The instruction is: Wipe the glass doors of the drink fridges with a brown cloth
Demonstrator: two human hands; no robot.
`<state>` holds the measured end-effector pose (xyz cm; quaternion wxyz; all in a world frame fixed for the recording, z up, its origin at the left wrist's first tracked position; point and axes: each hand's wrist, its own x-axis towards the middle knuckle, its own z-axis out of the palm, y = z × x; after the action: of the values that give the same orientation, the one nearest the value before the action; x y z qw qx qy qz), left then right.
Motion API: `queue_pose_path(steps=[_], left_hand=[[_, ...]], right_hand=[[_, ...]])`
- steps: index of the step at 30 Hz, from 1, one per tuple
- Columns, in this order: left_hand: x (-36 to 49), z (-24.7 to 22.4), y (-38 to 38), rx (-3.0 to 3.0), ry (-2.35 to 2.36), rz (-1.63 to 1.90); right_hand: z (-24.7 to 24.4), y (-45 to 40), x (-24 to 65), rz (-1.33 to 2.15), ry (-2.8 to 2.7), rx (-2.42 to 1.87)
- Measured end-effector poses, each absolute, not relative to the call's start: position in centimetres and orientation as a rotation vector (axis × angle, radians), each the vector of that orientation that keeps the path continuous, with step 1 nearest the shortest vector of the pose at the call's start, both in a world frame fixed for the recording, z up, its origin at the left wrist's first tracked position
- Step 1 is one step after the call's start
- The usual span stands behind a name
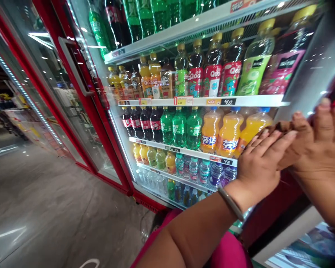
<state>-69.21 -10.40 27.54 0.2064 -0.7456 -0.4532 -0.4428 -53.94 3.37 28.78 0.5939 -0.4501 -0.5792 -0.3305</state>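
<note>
1. Edges: white metal shelf edge (184, 149) runs under 3 clear plastic orange-drink bottles w/ blue caps (229, 130); the row above ends near the grey inner side wall (309, 70), R side of cooler.
2. Room: smooth grey floor (44, 201) is open at far L, past tall red door frame (108, 149) w/ grey handle (68, 59).
3. Bare L hand (258, 167), dark band (230, 203) on wrist: fingers extended, slightly apart, aimed twd R hand; overlaps R end of the orange-drink row in view. Contact w/ bottles: can't tell.
4. Bare R hand (318, 145): open, fingers up & spread, beside L hand, at R edge of view. Brown area btwn hands is blurred; can't tell if skin or an item.
5. Bottles stand upright on shelf, nearest L hand.
</note>
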Motion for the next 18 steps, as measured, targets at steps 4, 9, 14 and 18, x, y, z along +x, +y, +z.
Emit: queue_pose_path(steps=[4,9,14,18], left_hand=[[-70.0,24.7,-10.2,-2.171,-1.244,-1.191],[-72.1,23.2,-9.7,-2.253,-1.091,-1.143],[-72.1,27.5,-8.5,-2.085,-1.132,-1.348],[-70.6,29.0,-7.4,-2.040,-1.115,-1.305]], right_hand=[[28.7,1.6,-53.7,-0.821,-1.666,-0.852],[29.1,-0.2,-55.2,-0.969,-1.577,-0.761],[29.7,-1.1,-55.9,-0.973,-1.541,-0.734],[29.7,-1.2,-55.9,-0.932,-1.536,-0.785]])
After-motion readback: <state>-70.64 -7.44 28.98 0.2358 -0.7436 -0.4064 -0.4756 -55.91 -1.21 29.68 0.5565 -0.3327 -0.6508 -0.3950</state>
